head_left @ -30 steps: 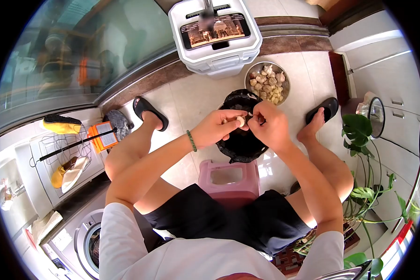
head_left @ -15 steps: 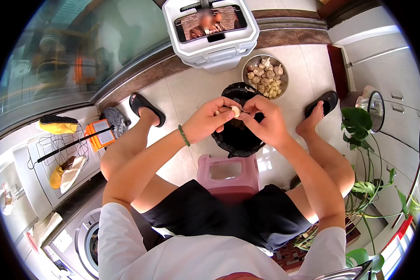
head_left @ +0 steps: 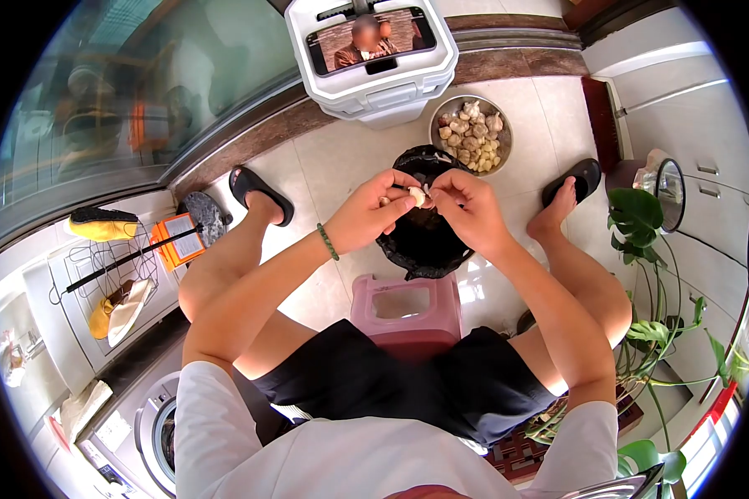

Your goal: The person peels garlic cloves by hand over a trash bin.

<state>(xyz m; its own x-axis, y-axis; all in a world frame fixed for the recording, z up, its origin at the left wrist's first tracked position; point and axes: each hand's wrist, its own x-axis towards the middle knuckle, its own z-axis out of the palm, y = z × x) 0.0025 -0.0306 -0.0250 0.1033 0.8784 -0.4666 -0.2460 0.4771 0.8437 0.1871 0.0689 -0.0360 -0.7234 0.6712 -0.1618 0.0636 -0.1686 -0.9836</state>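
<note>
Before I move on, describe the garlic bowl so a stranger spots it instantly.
At the top of the picture is a pale box bearing a phone. Below its right side, on the floor, sits a bowl of garlic: bare, silvery metal, unlike the black-lined bin.

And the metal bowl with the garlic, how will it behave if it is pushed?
The metal bowl would probably slide rather than tip, as it looks wide on shiny floor tiles. It is likely stiff, given the metallic sheen. The garlic, rounded and loosely heaped, may shift or roll.
</note>
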